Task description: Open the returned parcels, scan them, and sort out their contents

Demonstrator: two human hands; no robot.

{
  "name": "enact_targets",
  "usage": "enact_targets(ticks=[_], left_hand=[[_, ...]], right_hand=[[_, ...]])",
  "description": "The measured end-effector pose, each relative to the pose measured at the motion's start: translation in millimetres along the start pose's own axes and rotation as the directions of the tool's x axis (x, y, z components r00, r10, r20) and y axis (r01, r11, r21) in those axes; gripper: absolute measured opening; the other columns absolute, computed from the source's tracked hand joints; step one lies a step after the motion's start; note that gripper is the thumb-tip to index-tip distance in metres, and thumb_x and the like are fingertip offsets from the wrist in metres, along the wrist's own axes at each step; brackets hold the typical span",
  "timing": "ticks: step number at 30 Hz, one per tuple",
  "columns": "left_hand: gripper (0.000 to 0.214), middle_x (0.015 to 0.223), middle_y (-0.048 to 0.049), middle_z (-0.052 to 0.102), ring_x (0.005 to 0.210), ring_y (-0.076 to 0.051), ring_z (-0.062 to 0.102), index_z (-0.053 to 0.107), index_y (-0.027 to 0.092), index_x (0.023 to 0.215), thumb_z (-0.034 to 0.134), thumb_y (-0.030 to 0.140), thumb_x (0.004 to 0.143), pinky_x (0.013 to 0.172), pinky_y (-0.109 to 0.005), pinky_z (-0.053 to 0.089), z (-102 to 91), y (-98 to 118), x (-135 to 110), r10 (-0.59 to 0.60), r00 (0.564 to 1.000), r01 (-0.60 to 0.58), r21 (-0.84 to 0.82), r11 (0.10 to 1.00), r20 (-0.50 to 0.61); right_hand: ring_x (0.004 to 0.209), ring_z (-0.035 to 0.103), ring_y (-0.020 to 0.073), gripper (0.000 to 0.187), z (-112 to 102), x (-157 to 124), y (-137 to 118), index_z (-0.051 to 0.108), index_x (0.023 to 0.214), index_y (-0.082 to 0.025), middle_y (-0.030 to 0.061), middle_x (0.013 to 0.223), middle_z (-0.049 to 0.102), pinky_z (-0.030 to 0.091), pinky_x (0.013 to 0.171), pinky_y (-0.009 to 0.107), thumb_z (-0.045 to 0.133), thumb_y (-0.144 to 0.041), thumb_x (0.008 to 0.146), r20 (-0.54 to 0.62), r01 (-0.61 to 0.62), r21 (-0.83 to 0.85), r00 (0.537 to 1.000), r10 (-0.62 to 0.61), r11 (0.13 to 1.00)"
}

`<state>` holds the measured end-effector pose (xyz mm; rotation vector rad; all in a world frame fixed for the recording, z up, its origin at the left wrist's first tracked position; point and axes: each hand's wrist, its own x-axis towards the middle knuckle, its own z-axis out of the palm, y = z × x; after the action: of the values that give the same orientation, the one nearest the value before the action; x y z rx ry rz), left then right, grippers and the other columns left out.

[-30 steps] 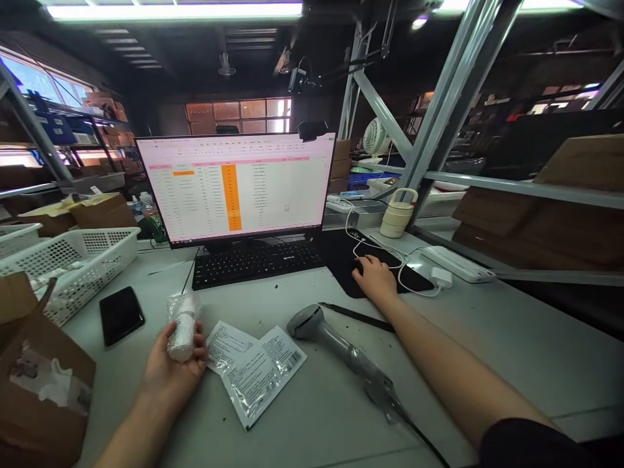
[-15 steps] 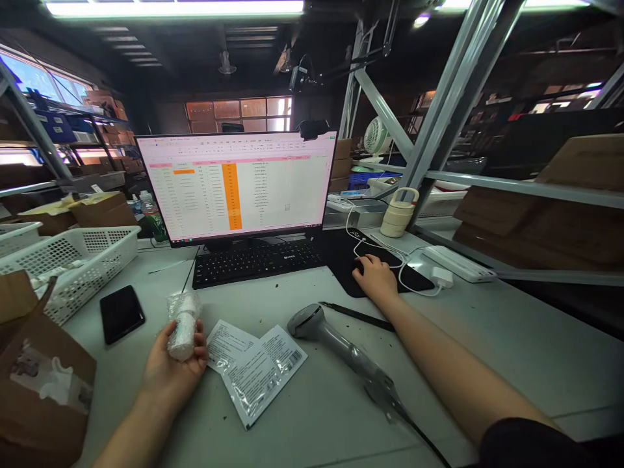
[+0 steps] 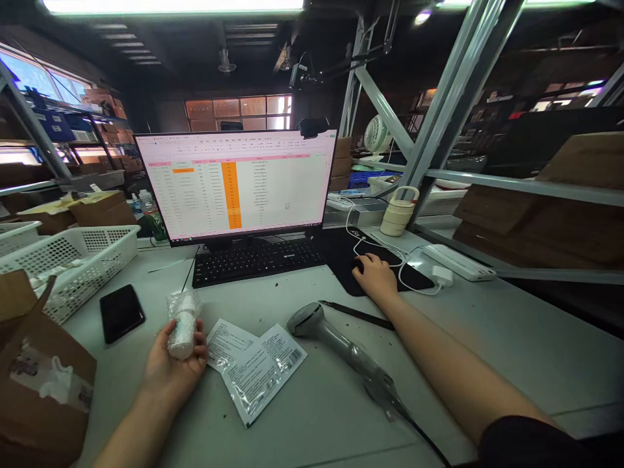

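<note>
My left hand [image 3: 176, 364] is closed around a small white bottle [image 3: 184, 331] in bubble wrap, just above the table. Right of it lie flat silver-white sachets [image 3: 263, 370], partly overlapping, with printed text and a barcode. On the black mouse pad [image 3: 341, 260], my right hand [image 3: 376, 276] rests over a dark computer mouse [image 3: 359, 265], mostly hidden under the fingers. A grey barcode scanner [image 3: 346, 351] lies between my hands, its cable running toward the front edge. Beside it is a thin black pen-like stick [image 3: 358, 314], partly behind my right forearm.
A monitor [image 3: 273, 188] showing a spreadsheet stands behind a black keyboard [image 3: 253, 263]. To the left are a phone [image 3: 121, 313], a cardboard box [image 3: 43, 383] and a white basket [image 3: 97, 260]. A power strip [image 3: 461, 262], white cables and a cream container [image 3: 397, 213] sit at the right.
</note>
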<state>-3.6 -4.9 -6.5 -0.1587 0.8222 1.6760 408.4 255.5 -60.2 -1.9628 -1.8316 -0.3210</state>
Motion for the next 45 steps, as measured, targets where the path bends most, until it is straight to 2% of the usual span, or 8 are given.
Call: enact_targets(ticks=[12, 23, 27, 30, 34, 38, 45], left_hand=[[0.026, 0.091, -0.0079, 0.062, 0.061, -0.013, 0.057, 0.060, 0.010, 0.115, 0.050, 0.024, 0.095, 0.045, -0.021, 0.046, -1.3, -0.2, 1.4, 0.003, 1.000, -0.003, 0.006, 1.000, 0.015], [0.027, 0.090, -0.0077, 0.062, 0.060, -0.013, 0.057, 0.060, 0.010, 0.116, 0.049, 0.024, 0.096, 0.045, -0.022, 0.047, 0.2, -0.2, 0.9, 0.005, 1.000, -0.005, 0.008, 1.000, 0.006], [0.030, 0.090, -0.0081, 0.062, 0.061, -0.013, 0.058, 0.059, 0.009, 0.119, 0.050, 0.024, 0.096, 0.045, -0.022, 0.047, 1.3, -0.1, -1.1, 0.009, 1.000, -0.009, 0.001, 1.000, -0.010], [0.028, 0.091, -0.0079, 0.062, 0.061, -0.013, 0.058, 0.060, 0.009, 0.117, 0.051, 0.024, 0.096, 0.045, -0.021, 0.047, 2.8, -0.6, -1.2, 0.002, 1.000, -0.002, 0.001, 1.000, -0.011], [0.026, 0.091, -0.0082, 0.062, 0.061, -0.013, 0.057, 0.060, 0.009, 0.115, 0.050, 0.024, 0.096, 0.044, -0.021, 0.047, 2.4, -1.0, -0.1, -0.005, 1.000, 0.005, 0.002, 1.000, -0.004], [0.024, 0.092, -0.0083, 0.063, 0.062, -0.013, 0.058, 0.060, 0.011, 0.113, 0.051, 0.025, 0.095, 0.045, -0.022, 0.047, -0.2, -0.8, 0.5, -0.002, 1.000, 0.002, 0.004, 1.000, 0.004], [0.025, 0.091, -0.0079, 0.063, 0.061, -0.012, 0.059, 0.060, 0.009, 0.114, 0.051, 0.024, 0.096, 0.046, -0.021, 0.047, -0.4, -0.2, 2.1, -0.006, 1.000, 0.005, 0.008, 1.000, 0.015]], right_hand=[[0.117, 0.059, 0.0351, 0.048, -1.2, -0.1, -0.9, 0.062, 0.139, -0.018, 0.0140, 0.147, 0.055, 0.051, 0.093, 0.045, 0.049, -0.030, 0.095, 0.000, -0.004, 0.003, 1.000, 0.004, 1.000], [0.119, 0.058, 0.0364, 0.044, -1.6, -0.3, -1.0, 0.066, 0.133, -0.019, 0.0125, 0.147, 0.055, 0.051, 0.093, 0.046, 0.048, -0.031, 0.095, 0.014, -0.015, -0.010, 1.000, 0.015, 1.000], [0.119, 0.057, 0.0371, 0.050, 0.2, 1.2, -0.8, 0.060, 0.141, -0.015, 0.0150, 0.149, 0.054, 0.050, 0.094, 0.046, 0.047, -0.031, 0.095, 0.012, -0.015, -0.021, 1.000, 0.015, 1.000], [0.119, 0.057, 0.0378, 0.049, 1.1, 2.2, -0.9, 0.061, 0.138, -0.011, 0.0173, 0.148, 0.054, 0.050, 0.093, 0.046, 0.047, -0.030, 0.094, 0.006, -0.019, -0.028, 1.000, 0.019, 0.999], [0.114, 0.060, 0.0360, 0.049, 1.9, 2.5, -1.0, 0.059, 0.134, -0.006, 0.0201, 0.137, 0.061, 0.051, 0.090, 0.044, 0.048, -0.030, 0.094, -0.009, -0.024, -0.030, 1.000, 0.024, 0.999], [0.116, 0.059, 0.0369, 0.053, 3.8, 2.7, -0.3, 0.056, 0.141, -0.007, 0.0197, 0.145, 0.056, 0.050, 0.091, 0.045, 0.047, -0.030, 0.094, -0.017, -0.019, -0.036, 1.000, 0.019, 0.999], [0.115, 0.059, 0.0372, 0.051, 6.9, 4.5, 2.4, 0.059, 0.134, -0.004, 0.0222, 0.142, 0.057, 0.050, 0.092, 0.046, 0.047, -0.032, 0.093, -0.032, -0.016, -0.017, 0.999, 0.015, 1.000]])
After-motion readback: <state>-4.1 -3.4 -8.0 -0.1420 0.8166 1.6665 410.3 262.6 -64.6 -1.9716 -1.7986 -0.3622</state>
